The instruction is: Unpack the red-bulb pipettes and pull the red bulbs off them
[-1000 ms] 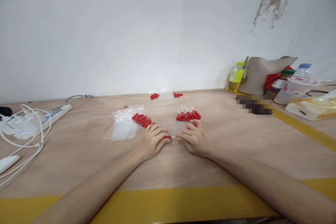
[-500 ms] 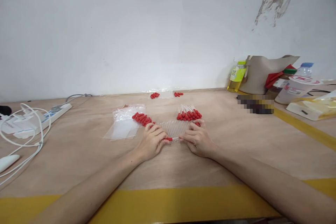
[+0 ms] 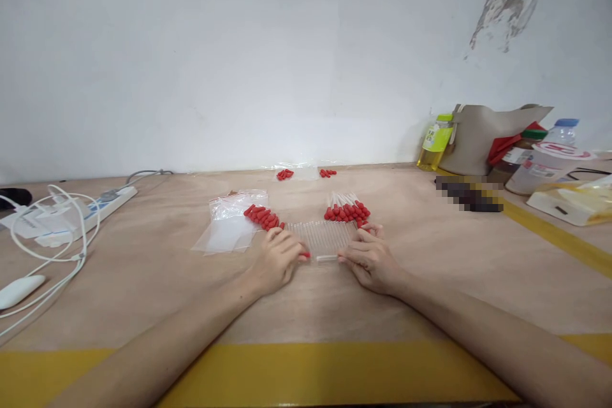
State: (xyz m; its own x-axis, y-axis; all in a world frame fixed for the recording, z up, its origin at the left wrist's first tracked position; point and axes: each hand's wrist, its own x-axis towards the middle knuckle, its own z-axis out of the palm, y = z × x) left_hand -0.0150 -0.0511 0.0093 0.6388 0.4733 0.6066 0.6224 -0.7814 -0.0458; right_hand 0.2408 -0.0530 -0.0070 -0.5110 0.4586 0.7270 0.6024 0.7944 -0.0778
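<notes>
My left hand [image 3: 280, 258] is closed in a pinch on a small red rubber cap [image 3: 305, 255], whose end pokes out past the fingertips. Opposite it, my right hand [image 3: 373, 260] grips a short whitish tube [image 3: 327, 258] that points left toward the cap, with a gap between the two. Behind the fingers lies a row of clear thin tubes [image 3: 322, 237] side by side. A pile of red caps [image 3: 262, 215] rests beyond my left hand. Beyond the right one is a bunch of white sticks with red ends [image 3: 347, 209].
Clear plastic bags [image 3: 227, 229] lie left of the caps. Small bags with red pieces [image 3: 285, 174] sit by the wall. At left are a power strip [image 3: 115, 199] and white cables. A yellow-green bottle [image 3: 435, 142], a grey bag [image 3: 478, 140] and a cup [image 3: 549, 169] stand at right.
The red cap and the whitish tube, which met end to end between my hands, are now apart. My right hand has shifted slightly right. The whole view has also moved a little.
</notes>
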